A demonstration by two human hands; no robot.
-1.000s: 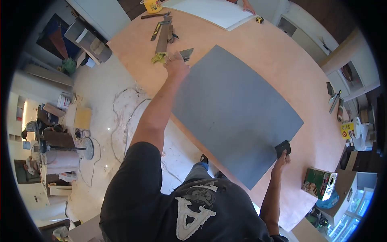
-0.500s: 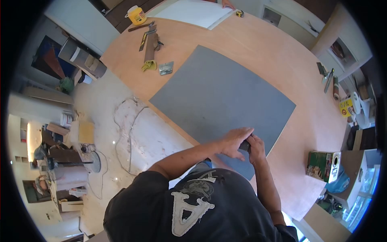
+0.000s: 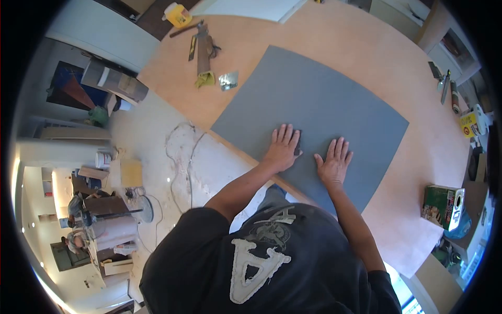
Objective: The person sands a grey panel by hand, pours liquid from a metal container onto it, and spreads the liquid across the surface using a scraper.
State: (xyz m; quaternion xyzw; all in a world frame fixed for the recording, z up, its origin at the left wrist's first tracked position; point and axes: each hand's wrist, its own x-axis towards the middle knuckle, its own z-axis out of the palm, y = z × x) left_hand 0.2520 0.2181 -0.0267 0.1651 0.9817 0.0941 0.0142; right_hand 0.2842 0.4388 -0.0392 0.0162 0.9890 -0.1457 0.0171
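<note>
Left hand (image 3: 283,150): laid over dark block (image 3: 298,142), cannot tell if clamped. Right hand (image 3: 334,164): flat, fingers apart, right of block. Under both: grey sheet (image 3: 334,99) on bench (image 3: 319,31), long axis far-left to near-right.

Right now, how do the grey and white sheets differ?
The grey sheet is darker than the white sheet. The grey sheet lies nearer, with the left hand and right hand over it; the white sheet lies farther, cut by the frame's top. Both rest on the table.

Head camera: head-worn, looking forward and down, near above the grey sheet (image 3: 324,99)
Wide field: tabletop (image 3: 397,193) ahead, floor (image 3: 151,131) at left
</note>
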